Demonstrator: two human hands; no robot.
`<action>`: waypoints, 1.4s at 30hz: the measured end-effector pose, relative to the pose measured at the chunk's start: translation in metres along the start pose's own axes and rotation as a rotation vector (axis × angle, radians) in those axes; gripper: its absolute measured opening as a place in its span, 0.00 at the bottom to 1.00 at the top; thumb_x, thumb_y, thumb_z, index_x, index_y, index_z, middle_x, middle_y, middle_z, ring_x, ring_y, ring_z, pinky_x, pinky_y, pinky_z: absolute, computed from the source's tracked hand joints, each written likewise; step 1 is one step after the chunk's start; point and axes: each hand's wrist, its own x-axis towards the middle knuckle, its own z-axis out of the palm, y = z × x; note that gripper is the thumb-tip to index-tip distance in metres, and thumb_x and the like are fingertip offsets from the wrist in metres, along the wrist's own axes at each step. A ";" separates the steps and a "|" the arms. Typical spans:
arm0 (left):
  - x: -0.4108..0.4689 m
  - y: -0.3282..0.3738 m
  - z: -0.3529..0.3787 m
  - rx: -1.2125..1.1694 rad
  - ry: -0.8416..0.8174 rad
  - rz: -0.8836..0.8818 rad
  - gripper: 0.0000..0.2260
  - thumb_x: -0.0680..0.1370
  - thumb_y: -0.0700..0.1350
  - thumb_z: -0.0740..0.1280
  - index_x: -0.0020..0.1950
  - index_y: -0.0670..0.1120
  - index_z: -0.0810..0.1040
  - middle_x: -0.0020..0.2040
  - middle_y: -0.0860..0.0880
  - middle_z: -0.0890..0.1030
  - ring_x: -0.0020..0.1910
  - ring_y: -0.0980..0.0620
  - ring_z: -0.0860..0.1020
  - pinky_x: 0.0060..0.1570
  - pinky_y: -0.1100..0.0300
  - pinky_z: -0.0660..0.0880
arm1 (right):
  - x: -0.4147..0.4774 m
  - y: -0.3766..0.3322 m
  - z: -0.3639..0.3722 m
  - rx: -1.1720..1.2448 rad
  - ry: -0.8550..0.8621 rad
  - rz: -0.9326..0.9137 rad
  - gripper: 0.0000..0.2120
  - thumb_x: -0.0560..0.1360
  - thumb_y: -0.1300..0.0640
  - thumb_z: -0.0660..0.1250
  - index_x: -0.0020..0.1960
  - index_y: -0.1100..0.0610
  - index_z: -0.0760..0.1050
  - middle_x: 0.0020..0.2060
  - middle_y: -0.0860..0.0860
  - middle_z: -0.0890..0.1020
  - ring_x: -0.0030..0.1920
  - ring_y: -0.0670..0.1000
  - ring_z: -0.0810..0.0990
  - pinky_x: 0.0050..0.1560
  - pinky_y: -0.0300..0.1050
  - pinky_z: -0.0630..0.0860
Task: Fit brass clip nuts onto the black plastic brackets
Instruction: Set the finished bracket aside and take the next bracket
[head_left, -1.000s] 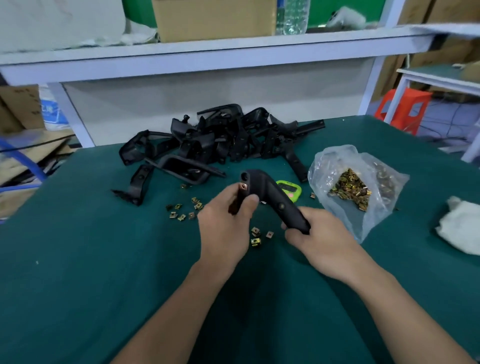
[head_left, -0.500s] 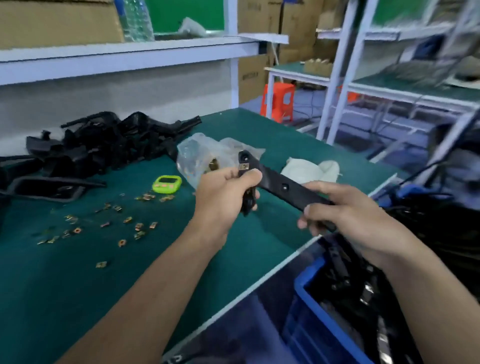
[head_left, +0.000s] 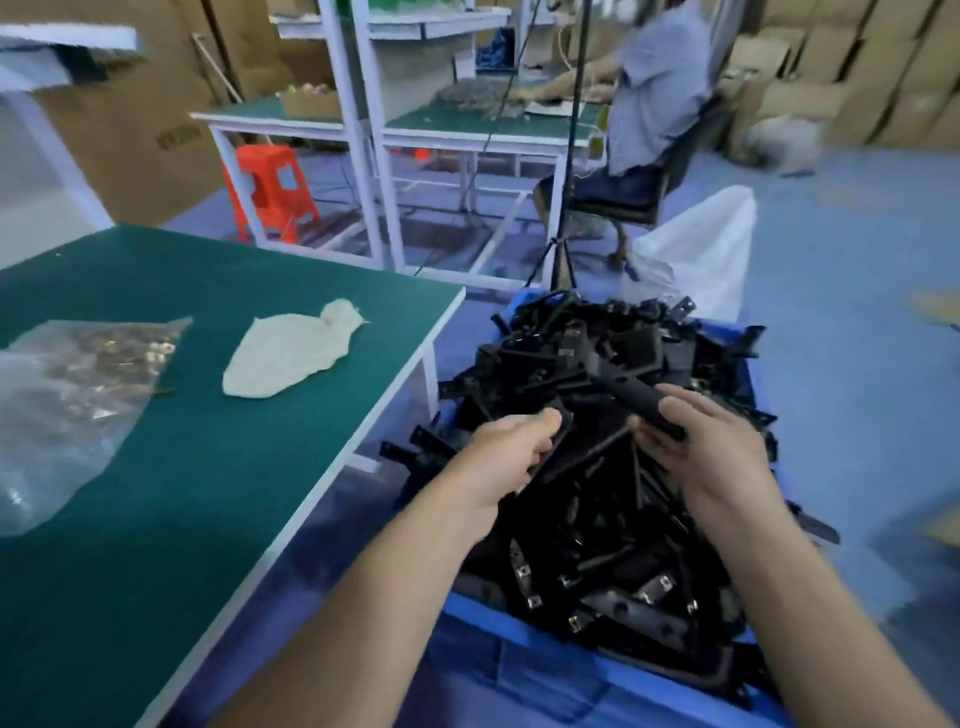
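Observation:
My right hand (head_left: 717, 457) grips the lower end of a long black plastic bracket (head_left: 618, 384) above a blue bin (head_left: 519, 618) heaped with several black brackets (head_left: 597, 530), some showing metal clip nuts. My left hand (head_left: 509, 452) hovers over the bin's left side with its fingers curled, its thumb against a black piece. Whether it holds that piece is unclear. A clear plastic bag of brass clip nuts (head_left: 104, 353) lies on the green table (head_left: 156, 519) at the far left.
A white cloth (head_left: 291, 358) lies on the table near its right edge. The bin stands on the floor just right of the table. Beyond are a white sack (head_left: 701, 249), an orange stool (head_left: 270, 192), and a seated person (head_left: 649, 93) at another bench.
My view swung right, from the table to the blue bin. Both hands carried the bracket off the table and over the bin; the left hand has left the end it gripped.

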 end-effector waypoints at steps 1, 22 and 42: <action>0.006 0.001 0.004 0.047 -0.032 -0.007 0.19 0.82 0.59 0.66 0.70 0.52 0.76 0.65 0.53 0.79 0.63 0.53 0.76 0.61 0.56 0.72 | 0.004 0.004 -0.001 0.054 0.012 0.005 0.08 0.79 0.60 0.71 0.58 0.58 0.81 0.47 0.57 0.88 0.48 0.57 0.88 0.41 0.46 0.84; -0.049 0.031 -0.099 -0.042 0.387 0.435 0.11 0.78 0.40 0.68 0.41 0.49 0.87 0.40 0.52 0.87 0.38 0.57 0.85 0.34 0.66 0.79 | -0.081 0.062 0.212 0.036 -0.383 0.046 0.12 0.76 0.68 0.62 0.45 0.62 0.85 0.43 0.60 0.87 0.46 0.58 0.87 0.45 0.49 0.84; -0.302 -0.099 -0.346 0.208 1.659 0.285 0.10 0.78 0.44 0.70 0.42 0.59 0.84 0.39 0.63 0.83 0.38 0.68 0.80 0.37 0.72 0.72 | -0.320 0.206 0.457 -0.622 -1.373 -0.479 0.10 0.71 0.62 0.64 0.41 0.55 0.84 0.25 0.49 0.80 0.24 0.45 0.75 0.26 0.41 0.70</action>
